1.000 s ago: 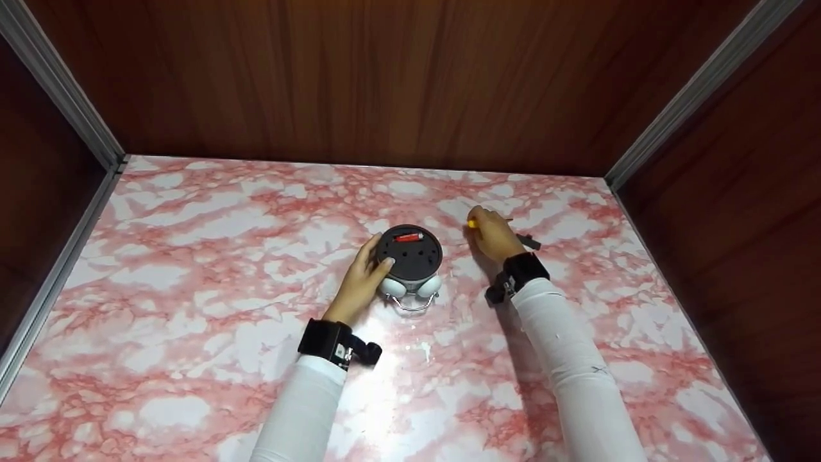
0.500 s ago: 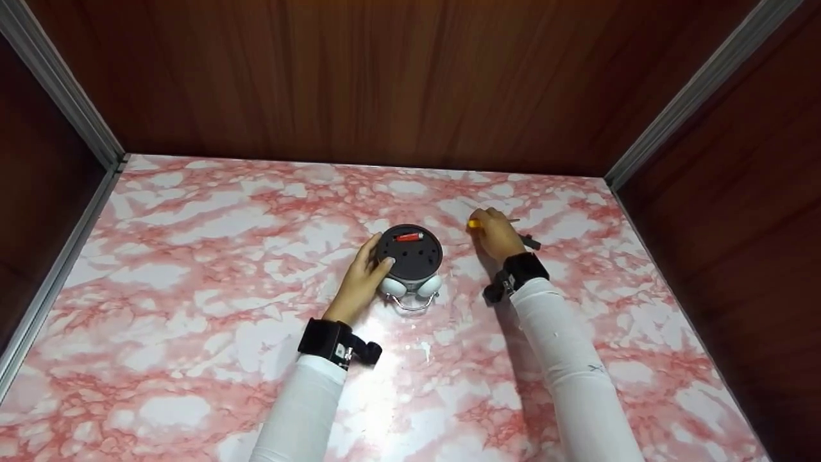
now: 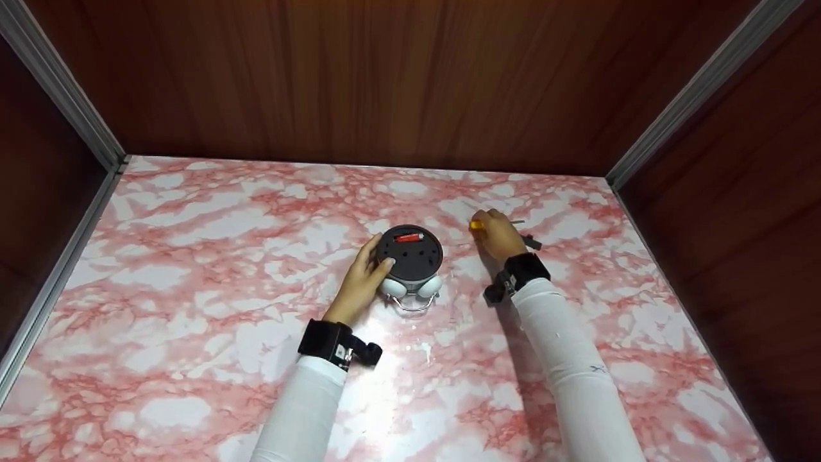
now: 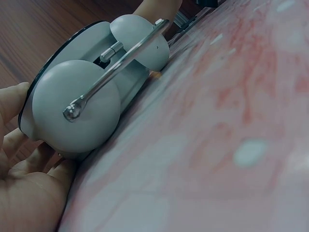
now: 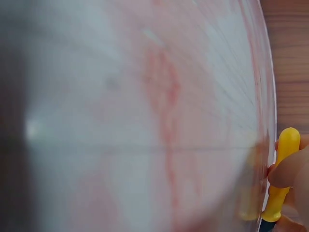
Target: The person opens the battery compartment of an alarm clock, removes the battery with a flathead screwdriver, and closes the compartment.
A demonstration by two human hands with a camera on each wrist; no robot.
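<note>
An alarm clock [image 3: 410, 266] lies on the table with its black back up, its two white bells [image 4: 77, 106] and metal handle [image 4: 116, 70] toward the person. A red battery [image 3: 408, 237] sits in the slot of its back. My left hand [image 3: 360, 282] holds the clock's left side, thumb on the back and fingers round the edge. To the right of the clock, my right hand [image 3: 497, 234] pinches the yellow handle [image 5: 285, 169] of a screwdriver low at the table. Its thin shaft [image 3: 517, 222] points right, past the knuckles.
A small black piece [image 3: 531, 242] lies just right of the right hand, partly hidden by the wrist. The marbled red and white table [image 3: 192, 289] is bounded by a brown wood-look wall [image 3: 359, 83] at the back and panels at both sides.
The right hand has shifted slightly, and more of the screwdriver's shaft shows to its right. The left hand and the clock have stayed put.
</note>
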